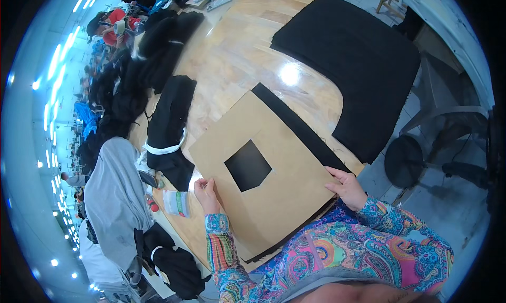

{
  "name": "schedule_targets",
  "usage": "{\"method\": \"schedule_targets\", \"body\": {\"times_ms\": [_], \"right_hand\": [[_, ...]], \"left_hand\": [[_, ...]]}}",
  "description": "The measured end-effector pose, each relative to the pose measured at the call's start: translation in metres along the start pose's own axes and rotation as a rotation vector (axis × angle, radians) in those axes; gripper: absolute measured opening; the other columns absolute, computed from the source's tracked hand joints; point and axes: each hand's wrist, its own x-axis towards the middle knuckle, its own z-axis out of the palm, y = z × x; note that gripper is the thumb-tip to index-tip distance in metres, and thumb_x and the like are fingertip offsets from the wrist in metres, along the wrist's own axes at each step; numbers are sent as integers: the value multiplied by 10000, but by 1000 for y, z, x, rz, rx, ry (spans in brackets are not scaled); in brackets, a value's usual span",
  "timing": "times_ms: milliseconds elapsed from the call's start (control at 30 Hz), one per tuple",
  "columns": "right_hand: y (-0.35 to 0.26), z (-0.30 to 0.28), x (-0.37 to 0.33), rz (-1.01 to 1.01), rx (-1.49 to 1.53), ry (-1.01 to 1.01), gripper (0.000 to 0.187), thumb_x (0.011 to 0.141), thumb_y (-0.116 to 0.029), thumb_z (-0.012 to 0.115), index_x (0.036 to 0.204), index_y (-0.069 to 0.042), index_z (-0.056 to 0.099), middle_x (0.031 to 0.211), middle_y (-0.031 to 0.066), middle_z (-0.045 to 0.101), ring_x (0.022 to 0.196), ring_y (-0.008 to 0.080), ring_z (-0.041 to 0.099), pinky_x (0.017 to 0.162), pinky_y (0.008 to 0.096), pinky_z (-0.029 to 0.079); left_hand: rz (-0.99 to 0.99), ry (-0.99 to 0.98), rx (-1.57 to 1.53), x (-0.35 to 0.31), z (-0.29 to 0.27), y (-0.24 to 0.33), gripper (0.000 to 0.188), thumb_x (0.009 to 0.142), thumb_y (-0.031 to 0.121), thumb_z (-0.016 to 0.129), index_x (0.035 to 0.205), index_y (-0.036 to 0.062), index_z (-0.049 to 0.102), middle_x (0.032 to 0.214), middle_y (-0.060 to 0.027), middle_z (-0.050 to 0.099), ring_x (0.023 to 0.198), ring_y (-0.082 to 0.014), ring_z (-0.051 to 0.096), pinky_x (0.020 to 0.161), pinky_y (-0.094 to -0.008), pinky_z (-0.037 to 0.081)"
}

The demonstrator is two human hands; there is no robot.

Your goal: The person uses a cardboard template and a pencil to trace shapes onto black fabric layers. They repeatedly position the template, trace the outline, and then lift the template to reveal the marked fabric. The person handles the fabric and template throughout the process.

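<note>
A tan cardboard template [295, 160] with a five-sided cut-out lies at a slant over a black fabric piece [303, 126], whose strip shows along the template's upper right edge. Black also shows through the cut-out. At the template's right corner, my right hand [349, 188] is closed on the edge, thumb and fingers to either side. My left hand [206, 193] is at the left edge with thumb and fingers pinched together on the cardboard. The nearest side of the template hangs close to my patterned clothing.
A large stack of curved black fabric panels [363, 60] covers the table's far right. Bundled black fabric [169, 113], tied in white, lies at left beside a small clear packet [176, 203]. Grey cloth [116, 197] drapes beyond. A grey chair [443, 103] stands right of the wooden table [226, 55].
</note>
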Motion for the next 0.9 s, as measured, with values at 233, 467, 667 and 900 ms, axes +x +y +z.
{"method": "schedule_targets", "body": {"times_ms": [233, 467, 667, 900], "right_hand": [[-3, -1, 4, 11, 47, 21, 493, 850, 62, 510, 1324, 21, 381, 1183, 107, 565, 1024, 129, 558, 887, 252, 447], [1, -1, 4, 63, 77, 14, 500, 853, 56, 516, 1330, 20, 372, 1199, 109, 557, 1027, 130, 558, 892, 254, 445], [1, -1, -1, 84, 108, 9, 499, 856, 58, 513, 1332, 21, 370, 1207, 96, 550, 1038, 124, 549, 902, 248, 440], [-1, -4, -1, 64, 104, -15, 495, 859, 53, 515, 1332, 18, 374, 1209, 90, 549, 1041, 111, 540, 906, 244, 435]], "left_hand": [[330, 73, 430, 12, 25, 36, 217, 799, 74, 611, 973, 1, 503, 930, -107, 532, 887, -231, 512, 818, -320, 402], [694, -242, 391, 73, 129, 102, 231, 806, 66, 605, 1020, 22, 531, 1099, -154, 578, 1065, -359, 518, 906, -364, 404], [700, -321, 532, 102, 214, 98, 126, 847, 161, 562, 938, 84, 522, 1208, -128, 546, 1198, -343, 424, 985, -445, 309], [663, -331, 505, 101, 225, 94, 119, 855, 180, 556, 934, 97, 523, 1208, -105, 552, 1194, -340, 424, 982, -470, 293]]}}
